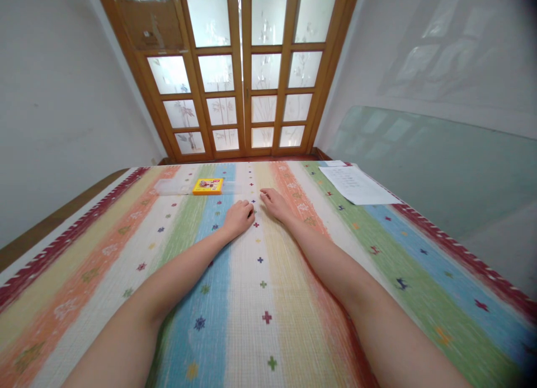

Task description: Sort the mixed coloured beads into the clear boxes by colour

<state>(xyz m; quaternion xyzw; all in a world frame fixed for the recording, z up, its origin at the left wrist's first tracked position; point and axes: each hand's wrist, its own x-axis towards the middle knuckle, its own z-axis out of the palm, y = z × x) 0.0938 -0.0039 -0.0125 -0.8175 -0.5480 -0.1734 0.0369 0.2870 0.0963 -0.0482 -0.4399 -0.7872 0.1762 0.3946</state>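
While left hand [239, 216] and right hand [276, 203] are being rested half-curled, grip unclear, opening toward the ten-o'clock yellow box [207, 187] is seemingly being required.

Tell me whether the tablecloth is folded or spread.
Spread: the tablecloth lies flat, its long stripes showing beyond the left hand and right hand.

Beyond my left hand [239, 218], I see a yellow rectangular box [207, 186] with a printed picture on top, lying flat on the multicoloured striped tablecloth [247, 298]. Clear, colourless plastic [172, 187] shows at its left and right ends; whether one piece, I can't tell.
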